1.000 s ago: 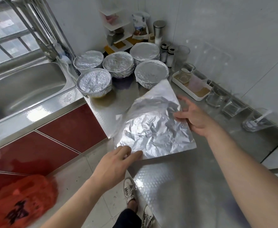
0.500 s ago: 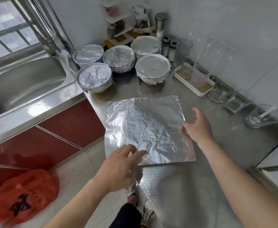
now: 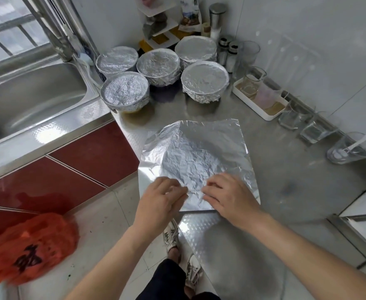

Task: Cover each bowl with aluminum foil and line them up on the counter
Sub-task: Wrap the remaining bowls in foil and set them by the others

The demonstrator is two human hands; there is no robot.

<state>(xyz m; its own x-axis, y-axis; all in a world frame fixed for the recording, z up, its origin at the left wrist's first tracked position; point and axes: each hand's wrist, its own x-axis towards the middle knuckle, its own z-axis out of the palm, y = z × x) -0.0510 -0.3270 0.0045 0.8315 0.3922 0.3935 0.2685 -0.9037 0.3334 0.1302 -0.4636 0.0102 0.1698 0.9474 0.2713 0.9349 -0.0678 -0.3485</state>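
Note:
A crinkled sheet of aluminum foil (image 3: pixel 199 152) lies flat on the steel counter (image 3: pixel 297 176), its left side hanging a little past the counter's edge. My left hand (image 3: pixel 162 198) and my right hand (image 3: pixel 227 195) rest close together on the sheet's near edge, fingers laid on the foil. Several foil-covered bowls stand grouped at the back by the sink, among them one at the front left (image 3: pixel 125 90) and one at the front right (image 3: pixel 204 80). No uncovered bowl is in view.
A steel sink (image 3: pixel 32 94) with a tap lies to the left. A white tray (image 3: pixel 262 105) with cups, loose glasses (image 3: pixel 290 118) and shakers (image 3: pixel 227 53) line the right wall. A red plastic bag (image 3: pixel 26 250) sits low on the left, over the floor.
The foil, lifted and bent a second ago, now lies flat on the counter. My right hand moved from the sheet's right side to its near edge beside my left hand.

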